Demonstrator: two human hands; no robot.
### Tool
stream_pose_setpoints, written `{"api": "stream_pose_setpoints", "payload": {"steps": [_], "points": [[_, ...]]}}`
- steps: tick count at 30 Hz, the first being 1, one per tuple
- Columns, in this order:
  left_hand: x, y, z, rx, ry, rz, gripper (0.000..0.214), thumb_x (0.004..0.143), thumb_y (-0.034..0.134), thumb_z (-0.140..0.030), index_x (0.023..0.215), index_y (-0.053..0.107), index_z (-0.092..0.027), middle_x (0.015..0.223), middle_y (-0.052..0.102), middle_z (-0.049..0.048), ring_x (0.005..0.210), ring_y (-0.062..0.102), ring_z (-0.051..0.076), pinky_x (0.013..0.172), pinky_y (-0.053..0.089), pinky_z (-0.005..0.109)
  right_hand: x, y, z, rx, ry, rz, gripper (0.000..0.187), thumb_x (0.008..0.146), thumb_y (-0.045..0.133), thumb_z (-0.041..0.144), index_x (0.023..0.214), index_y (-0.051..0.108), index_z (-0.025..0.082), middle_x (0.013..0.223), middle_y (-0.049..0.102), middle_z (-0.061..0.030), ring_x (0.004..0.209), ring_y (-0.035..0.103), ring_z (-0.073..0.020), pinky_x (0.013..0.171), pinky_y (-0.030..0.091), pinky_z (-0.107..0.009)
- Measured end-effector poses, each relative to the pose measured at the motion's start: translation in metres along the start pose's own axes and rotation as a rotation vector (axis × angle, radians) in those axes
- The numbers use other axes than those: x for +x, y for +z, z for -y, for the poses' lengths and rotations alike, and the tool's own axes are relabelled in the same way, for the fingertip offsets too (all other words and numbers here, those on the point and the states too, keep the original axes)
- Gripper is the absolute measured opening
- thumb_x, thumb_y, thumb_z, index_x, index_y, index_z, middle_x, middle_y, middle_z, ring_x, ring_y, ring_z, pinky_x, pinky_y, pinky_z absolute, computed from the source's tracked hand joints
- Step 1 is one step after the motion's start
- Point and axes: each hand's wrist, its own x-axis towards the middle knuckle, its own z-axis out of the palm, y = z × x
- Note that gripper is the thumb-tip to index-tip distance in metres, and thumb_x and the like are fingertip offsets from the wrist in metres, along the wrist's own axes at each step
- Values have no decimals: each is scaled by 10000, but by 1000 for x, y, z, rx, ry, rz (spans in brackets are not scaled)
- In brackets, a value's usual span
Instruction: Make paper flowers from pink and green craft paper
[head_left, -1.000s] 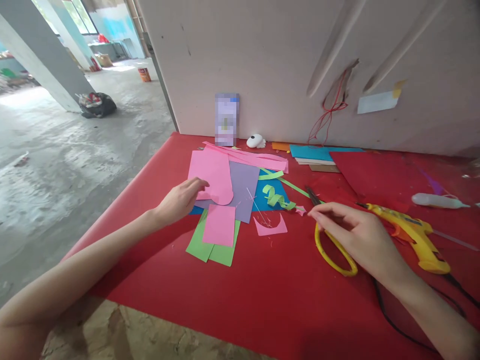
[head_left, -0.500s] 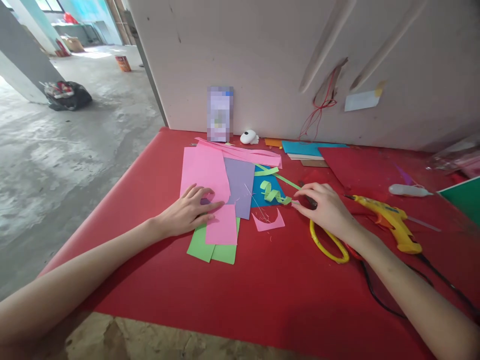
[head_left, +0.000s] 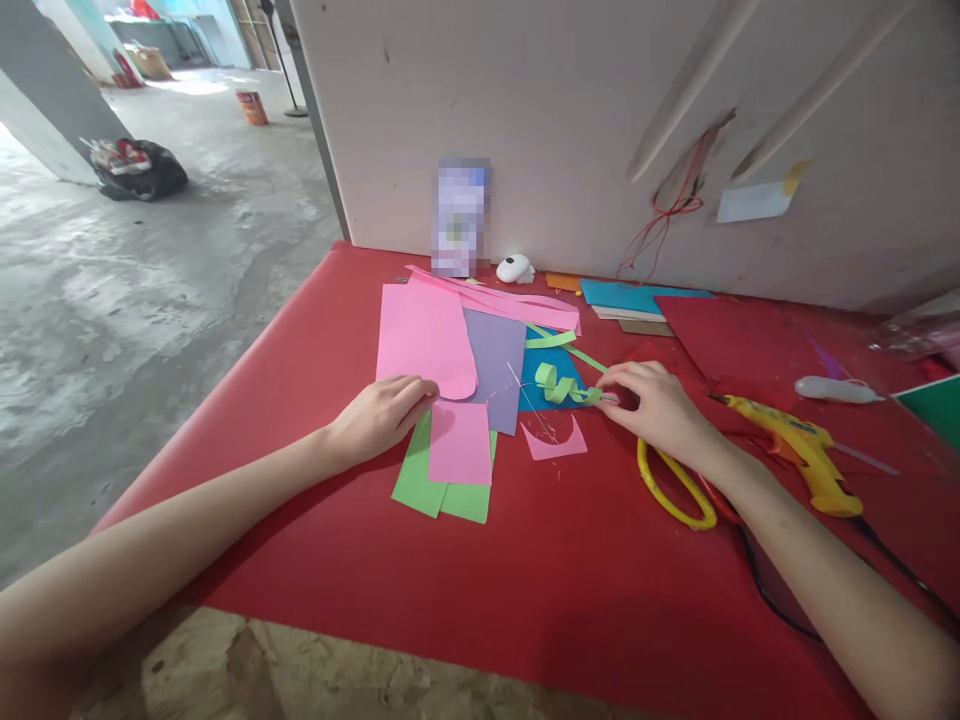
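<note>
My left hand [head_left: 382, 412] rests on the red table [head_left: 525, 590] with its fingers curled at the lower edge of a large pink paper sheet [head_left: 424, 338]. A purple sheet [head_left: 495, 368], a smaller pink rectangle [head_left: 460, 443] and green sheets [head_left: 420, 480] lie beside it. My right hand [head_left: 654, 405] pinches the end of a curled green paper strip [head_left: 559, 385] that lies over a blue sheet [head_left: 541, 372]. Yellow-handled scissors [head_left: 675, 490] lie partly under that hand.
A yellow glue gun [head_left: 802, 450] with a black cord lies at the right, a white glue tube [head_left: 832, 390] beyond it. A pink crescent scrap [head_left: 556, 443], stacked coloured sheets [head_left: 630, 300] and a white board stand at the back. The table's left edge drops to a concrete floor.
My right hand moved left from the scissors to the green strip and pinched it. My left hand drew back a little and curled at the pink sheet's edge.
</note>
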Motion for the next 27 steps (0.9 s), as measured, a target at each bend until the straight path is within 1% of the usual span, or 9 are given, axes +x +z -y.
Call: {"api": "stream_pose_setpoints", "payload": {"steps": [2, 5, 7, 11, 15, 17, 21, 24, 27], "points": [[-1, 1, -2, 13, -22, -17, 247, 956, 349, -185, 1030, 579, -129, 928, 664, 91, 679, 624, 116, 494, 480, 211, 2, -7, 5, 20, -2, -35, 274, 876, 560, 405, 896, 602, 134, 1013, 592, -62, 1034, 515, -154, 959, 423, -380], [-1, 1, -3, 28, -18, -44, 220, 928, 391, -154, 1021, 590, -145, 1063, 628, 118, 750, 644, 128, 457, 437, 192, 6, -24, 18, 80, -27, -83, 173, 825, 557, 328, 856, 622, 171, 959, 629, -62, 992, 527, -183, 922, 420, -384], [-1, 1, -2, 16, -2, -49, 225, 916, 396, -122, 1013, 596, -157, 1072, 618, 104, 752, 644, 116, 461, 435, 180, 11, -37, 30, 131, -51, -106, 163, 792, 537, 317, 840, 638, 199, 939, 648, -58, 958, 543, -203, 886, 426, -379], [-1, 3, 4, -37, 4, -65, 375, 863, 303, 13, 1048, 582, -157, 1033, 594, 85, 792, 648, 104, 506, 464, 172, 24, -56, 59, 222, -88, -133, 184, 762, 539, 351, 820, 640, 208, 940, 654, -48, 950, 559, -217, 870, 428, -367], [-1, 5, 8, -86, -38, -98, 358, 849, 335, 11, 1072, 561, -154, 1032, 543, 92, 747, 601, 99, 577, 502, 214, 42, -69, 90, 260, -67, -150, 172, 742, 601, 330, 845, 646, 200, 884, 636, -49, 823, 546, -188, 743, 416, -326], [0, 6, 10, -111, -60, -114, 362, 833, 354, 13, 1081, 546, -167, 1037, 525, 86, 766, 579, 103, 624, 514, 230, 52, -72, 106, 273, -71, -144, 125, 731, 639, 298, 794, 637, 191, 828, 625, -33, 745, 521, -151, 690, 392, -296], [2, 7, 13, -154, -112, -131, 432, 755, 385, 44, 1089, 529, -189, 1045, 505, 70, 936, 561, 143, 755, 526, 272, 70, -71, 134, 266, -47, -101, 54, 734, 656, 217, 743, 633, 169, 710, 587, -2, 620, 447, -89, 611, 334, -263], [3, 7, 16, -179, -170, -127, 420, 747, 409, 31, 1079, 527, -199, 1062, 501, 64, 1012, 542, 163, 858, 516, 329, 79, -65, 150, 241, -38, -63, 64, 728, 670, 200, 767, 644, 157, 732, 593, -2, 647, 466, -85, 640, 343, -262], [3, 8, 19, -196, -216, -114, 392, 759, 420, 15, 1069, 533, -196, 1078, 498, 66, 1039, 535, 169, 911, 499, 360, 85, -58, 161, 230, -53, -36, 81, 723, 684, 213, 753, 642, 151, 736, 595, -3, 688, 489, -99, 687, 358, -276]]}}
